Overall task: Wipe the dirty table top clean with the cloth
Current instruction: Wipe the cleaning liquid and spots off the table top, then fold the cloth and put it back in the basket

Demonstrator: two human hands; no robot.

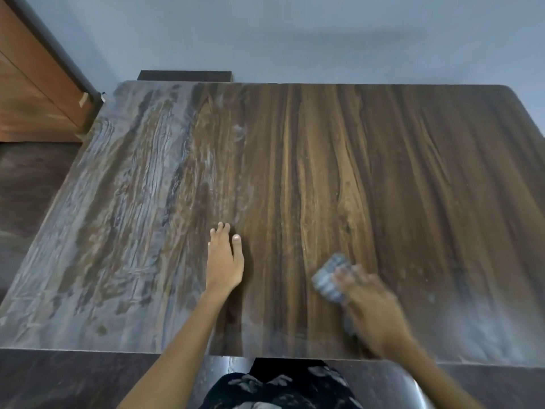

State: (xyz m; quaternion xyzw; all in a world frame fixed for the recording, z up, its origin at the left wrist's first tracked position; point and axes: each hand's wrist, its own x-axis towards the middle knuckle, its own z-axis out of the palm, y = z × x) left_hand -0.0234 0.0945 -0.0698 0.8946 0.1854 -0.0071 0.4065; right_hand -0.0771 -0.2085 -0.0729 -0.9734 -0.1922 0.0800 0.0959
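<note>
Patterned clothing [280,388] showed nearest. Left hand [224,261] lay flat, fingers straight, on desk [383,172]. Blurred right hand [371,308] gripped cloth [330,278]. Grey film covered desk's left; wooden cabinet [32,93] beyond.

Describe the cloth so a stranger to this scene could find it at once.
Start at the wooden table that fills the view, then go to its near edge, right of centre. There the blurred right hand presses on a small grey-blue cloth. It is the only loose object on the table; the left hand rests flat and bare.
</note>
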